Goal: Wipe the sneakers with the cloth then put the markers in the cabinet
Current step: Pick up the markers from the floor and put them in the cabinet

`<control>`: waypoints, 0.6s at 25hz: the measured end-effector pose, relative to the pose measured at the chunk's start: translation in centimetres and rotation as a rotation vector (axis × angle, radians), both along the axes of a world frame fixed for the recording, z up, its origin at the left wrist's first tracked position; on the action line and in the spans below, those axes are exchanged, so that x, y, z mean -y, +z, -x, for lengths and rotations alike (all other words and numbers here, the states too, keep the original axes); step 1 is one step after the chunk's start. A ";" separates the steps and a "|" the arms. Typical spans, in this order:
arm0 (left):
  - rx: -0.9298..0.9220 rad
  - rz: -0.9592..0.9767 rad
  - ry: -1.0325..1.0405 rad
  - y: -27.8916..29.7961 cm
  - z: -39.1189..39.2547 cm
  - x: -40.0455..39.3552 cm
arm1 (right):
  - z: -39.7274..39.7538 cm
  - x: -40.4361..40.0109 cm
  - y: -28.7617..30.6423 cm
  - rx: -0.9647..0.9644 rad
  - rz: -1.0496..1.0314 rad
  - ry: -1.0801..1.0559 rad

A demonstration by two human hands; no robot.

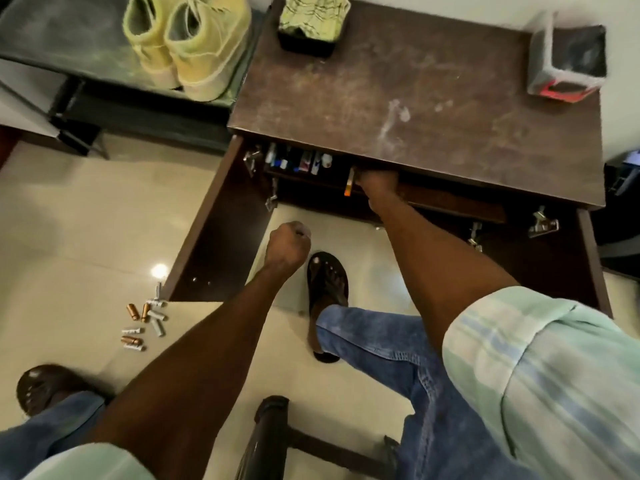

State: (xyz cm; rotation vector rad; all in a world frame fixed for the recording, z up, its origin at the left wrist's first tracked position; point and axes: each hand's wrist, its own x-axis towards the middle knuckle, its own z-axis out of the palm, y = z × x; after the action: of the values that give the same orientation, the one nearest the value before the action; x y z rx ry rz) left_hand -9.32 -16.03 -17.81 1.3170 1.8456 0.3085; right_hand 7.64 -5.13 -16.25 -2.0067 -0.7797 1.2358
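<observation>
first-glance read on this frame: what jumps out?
The right hand reaches into the open cabinet, gripping a marker at the shelf edge. The yellow-green sneakers sit on the rack at upper left, and more markers lie scattered on the floor beside the left door.

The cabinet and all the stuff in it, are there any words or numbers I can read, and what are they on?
None can be read.
Markers and small packs on the cabinet shelf: colour patches only, too small and blurred.
Marker in the right hand: no readable print.
Grey and red box on top: blurred.
Small tubes on the floor: too small.
</observation>
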 end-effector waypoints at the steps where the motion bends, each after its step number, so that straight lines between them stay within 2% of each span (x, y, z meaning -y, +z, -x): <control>1: 0.003 -0.010 -0.001 -0.7 0.0 -0.6 | 0.4 -0.9 -0.7 0.042 0.013 0.058; 5: 0.030 -0.022 -0.027 -3.0 -0.1 -2.4 | 2.4 -3.2 -3.4 0.103 0.120 0.175; 11: 0.043 -0.010 -0.025 -4.3 0.6 -2.4 | 2.9 -2.7 -5.0 0.314 -0.064 0.069; 15: 0.037 0.016 -0.014 -4.0 0.6 -1.7 | 2.7 -0.7 -5.1 0.357 -0.033 0.223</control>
State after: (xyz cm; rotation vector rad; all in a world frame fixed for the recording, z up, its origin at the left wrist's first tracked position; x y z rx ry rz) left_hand -9.97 -14.33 -21.77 1.3049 1.8032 0.3086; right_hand 4.95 -4.40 -21.39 -2.1885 -1.2152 0.9830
